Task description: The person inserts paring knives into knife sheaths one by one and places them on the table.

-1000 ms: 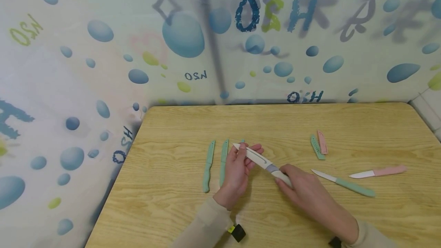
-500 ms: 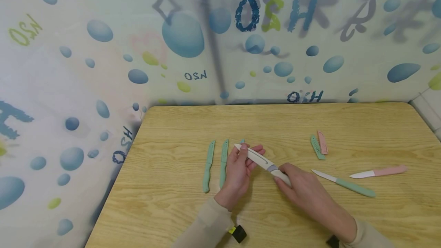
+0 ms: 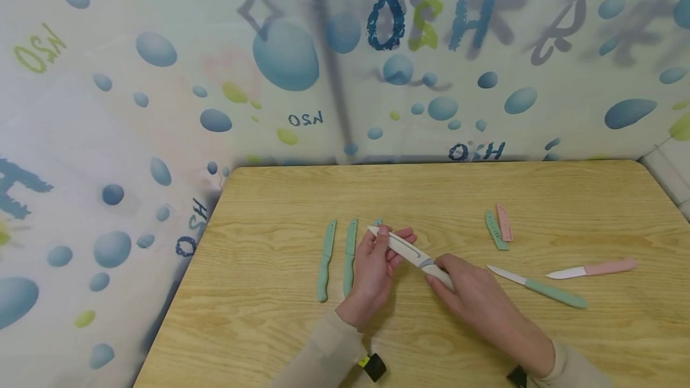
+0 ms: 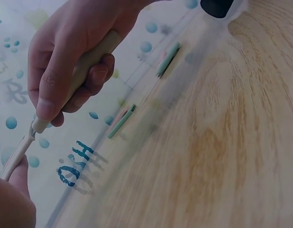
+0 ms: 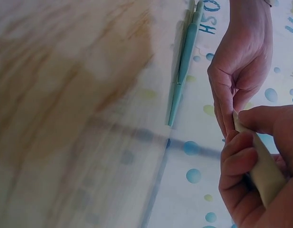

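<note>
Slim, off-white, plastic-looking knife (image 3: 416, 255): held diagonally between the 2 hands, above the light wood-grain desk (image 3: 269, 226). Left hand (image 3: 373, 271): pinches the slotted sheath (image 3: 404, 248) near its tip, thumb on top. Right hand (image 3: 477, 295): fingers curled round the handle (image 3: 441, 276). From where I stand, the right palm hides the handle's end. Behind the left hand, only the tip of 1 pale-green piece (image 3: 379, 221) shows.

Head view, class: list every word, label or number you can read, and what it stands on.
"OSH", large: pale backdrop with blue bubbles.
"OSH", small, middle letter faint: same backdrop, lower.
Other backdrop lettering: tilted, reversed-looking or blurred; not certain.
Narrow pale green knife sheath: lettering too small to read.
Slender white knife: no readable text.
</note>
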The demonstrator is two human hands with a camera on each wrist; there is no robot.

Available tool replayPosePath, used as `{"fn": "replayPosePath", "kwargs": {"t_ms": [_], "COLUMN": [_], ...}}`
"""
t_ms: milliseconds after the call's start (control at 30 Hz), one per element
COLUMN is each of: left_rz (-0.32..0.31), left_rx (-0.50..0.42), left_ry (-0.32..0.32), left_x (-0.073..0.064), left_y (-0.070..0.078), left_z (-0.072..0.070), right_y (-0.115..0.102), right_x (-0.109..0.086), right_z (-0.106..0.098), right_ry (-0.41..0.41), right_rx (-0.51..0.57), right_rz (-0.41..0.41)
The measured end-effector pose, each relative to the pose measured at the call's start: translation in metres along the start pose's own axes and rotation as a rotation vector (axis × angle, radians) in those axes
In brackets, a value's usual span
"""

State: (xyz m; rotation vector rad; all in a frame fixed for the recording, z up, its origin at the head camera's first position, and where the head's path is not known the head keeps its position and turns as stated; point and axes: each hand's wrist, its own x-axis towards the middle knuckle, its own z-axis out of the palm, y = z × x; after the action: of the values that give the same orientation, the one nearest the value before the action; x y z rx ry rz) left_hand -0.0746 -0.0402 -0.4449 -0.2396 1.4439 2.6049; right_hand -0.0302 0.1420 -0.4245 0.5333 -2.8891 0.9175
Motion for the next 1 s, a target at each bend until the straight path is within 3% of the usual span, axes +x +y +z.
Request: {"fn": "replayPosePath", "kwargs": {"t_ms": [600, 1000], "left_rz": [0.004, -0.023], "left_rx": [-0.012, -0.015], "left_ry": [-0.006, 0.007], "left_x": [-0.0016, -0.0008], "left_y": [-0.0029, -0.001], "left_z": [0.0014, -0.0015], "right_y": [-0.0025, 0.0009], "right_x": [0.0025, 0.0051], "right_z": [-0.0004, 0.0027], "right_ry": [-0.01, -0.015], "right_rx": [0.007, 0.002], "right_rz": [0.029, 0.0]}}
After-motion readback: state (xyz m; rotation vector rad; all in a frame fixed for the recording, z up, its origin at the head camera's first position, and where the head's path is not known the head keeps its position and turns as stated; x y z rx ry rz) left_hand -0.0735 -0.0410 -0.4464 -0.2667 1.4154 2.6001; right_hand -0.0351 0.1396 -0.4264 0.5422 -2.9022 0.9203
